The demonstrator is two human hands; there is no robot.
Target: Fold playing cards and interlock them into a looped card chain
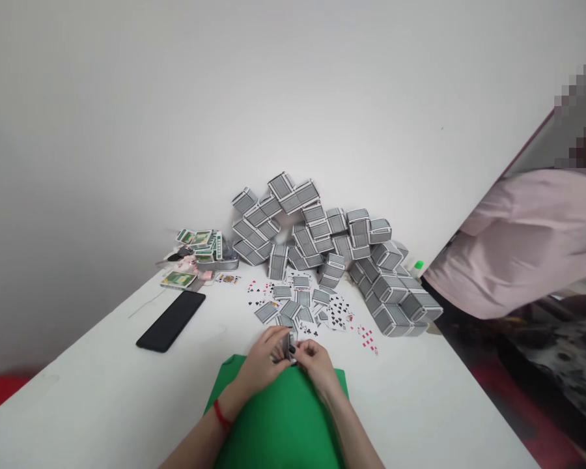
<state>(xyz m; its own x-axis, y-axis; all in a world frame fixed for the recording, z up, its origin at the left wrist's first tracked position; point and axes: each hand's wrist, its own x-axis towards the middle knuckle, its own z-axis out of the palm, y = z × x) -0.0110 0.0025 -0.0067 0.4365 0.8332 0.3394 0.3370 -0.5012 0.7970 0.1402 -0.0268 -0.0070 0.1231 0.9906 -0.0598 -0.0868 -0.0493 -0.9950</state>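
So, a grey-backed playing card (287,343) is held near the front of the worktop (102,384), right around the far edge of some green cloth (278,417). It's mostly covered by the hands, so whether it's one card or a couple tucked together can't be told. It's pinched from the left by the fingers of the left hand (261,358) and from the right by the thumb and fingers of the right hand (317,365), both closed on it, lightly by the look of things.

Handling-wise, next to no weight should be expected, with a bit of spring and a slick face that could slide under a loose grip. Creases would be easily left, so it's probably best gripped by the edges or along a fold, not squashed in the middle.

Just beyond the hands, loose cards (301,299) are scattered, some face up, some face down. Behind those, a big heap of grey card blocks (359,233) is stacked close to the wall (293,98). Over to the left, a black phone (172,321) is laid flat, with green-and-white card boxes (204,239) piled farther back. A person in a pink top (527,234) is seen off to the right.
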